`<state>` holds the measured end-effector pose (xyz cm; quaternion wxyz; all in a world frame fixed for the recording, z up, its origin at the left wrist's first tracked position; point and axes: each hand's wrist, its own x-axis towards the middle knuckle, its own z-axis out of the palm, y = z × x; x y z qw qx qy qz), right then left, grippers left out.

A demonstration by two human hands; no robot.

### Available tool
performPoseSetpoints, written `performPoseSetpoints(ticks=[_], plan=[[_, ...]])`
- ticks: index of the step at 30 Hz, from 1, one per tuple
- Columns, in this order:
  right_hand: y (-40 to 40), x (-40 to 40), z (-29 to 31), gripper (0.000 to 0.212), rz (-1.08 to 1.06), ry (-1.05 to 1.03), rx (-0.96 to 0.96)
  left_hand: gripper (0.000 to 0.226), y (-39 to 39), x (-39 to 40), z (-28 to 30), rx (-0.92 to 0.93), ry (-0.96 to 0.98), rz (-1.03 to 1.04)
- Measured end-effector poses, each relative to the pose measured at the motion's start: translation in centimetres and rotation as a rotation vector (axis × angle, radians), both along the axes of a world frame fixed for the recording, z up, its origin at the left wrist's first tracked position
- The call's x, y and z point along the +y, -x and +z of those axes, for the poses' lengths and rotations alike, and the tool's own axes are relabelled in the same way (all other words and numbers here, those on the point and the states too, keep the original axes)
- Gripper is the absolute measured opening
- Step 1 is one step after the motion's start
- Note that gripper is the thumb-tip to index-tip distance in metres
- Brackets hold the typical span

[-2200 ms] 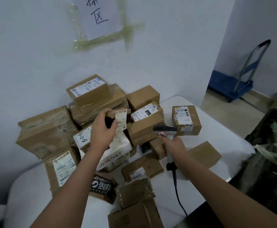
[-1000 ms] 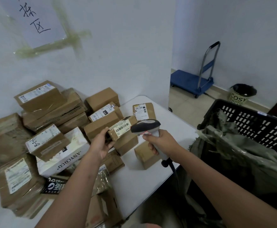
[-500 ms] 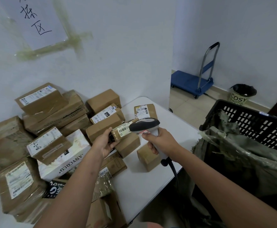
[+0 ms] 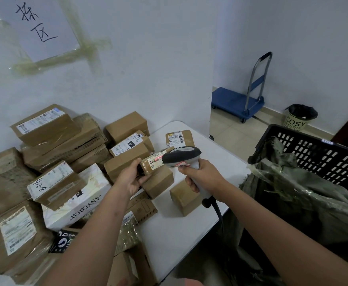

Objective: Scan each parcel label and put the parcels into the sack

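The far end of the small parcel [image 4: 150, 166] is covered by the scanner [image 4: 181, 156], and its label [image 4: 156, 159] is too small to be read. The sack [image 4: 297, 195] is cut off at the right edge. The basket [image 4: 313, 149] is perhaps half hidden behind it.

matt brown cardboard parcels [image 4: 127, 165] with glossy tape, smooth plastic scanner [image 4: 181, 156], crinkled woven green sack [image 4: 292, 195]

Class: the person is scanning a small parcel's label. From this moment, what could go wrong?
1. The left hand grips the small parcel by one end only; it might slip during the move to the sack.
2. The scanner cable hangs off the table edge and could snag.
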<state>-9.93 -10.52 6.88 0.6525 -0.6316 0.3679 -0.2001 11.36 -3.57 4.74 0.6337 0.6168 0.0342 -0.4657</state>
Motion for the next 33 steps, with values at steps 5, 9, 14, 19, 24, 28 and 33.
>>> performPoseSetpoints(ticks=[5,9,14,19,24,28,33], plan=[[0.0,0.0,-0.1,0.024,-0.018,-0.037,-0.016,0.013,-0.1,-0.1,0.1,-0.009,0.008,-0.01],[0.2,0.0,-0.3,0.026,-0.032,-0.065,-0.018,0.014,-0.1,-0.1,0.2,-0.013,0.008,-0.028],[1.9,-0.5,-1.1,0.022,-0.129,-0.174,0.014,0.019,0.7,0.4,-0.6,-0.014,0.002,-0.11],[6.8,-1.5,-4.6,0.022,-0.536,-0.291,0.039,0.025,4.6,-0.1,-2.1,-0.046,-0.042,-0.346],[15.2,-1.8,-9.1,0.035,-0.858,-0.293,0.188,0.026,11.4,-1.9,-3.3,-0.017,-0.082,-0.595],[21.8,-0.7,-11.5,0.03,-0.982,-0.336,0.291,0.03,17.7,-3.2,-5.3,0.04,-0.127,-0.715],[28.0,0.7,-14.1,0.032,-1.068,-0.419,0.352,0.016,25.8,-2.7,-9.4,0.186,-0.292,-0.831]])
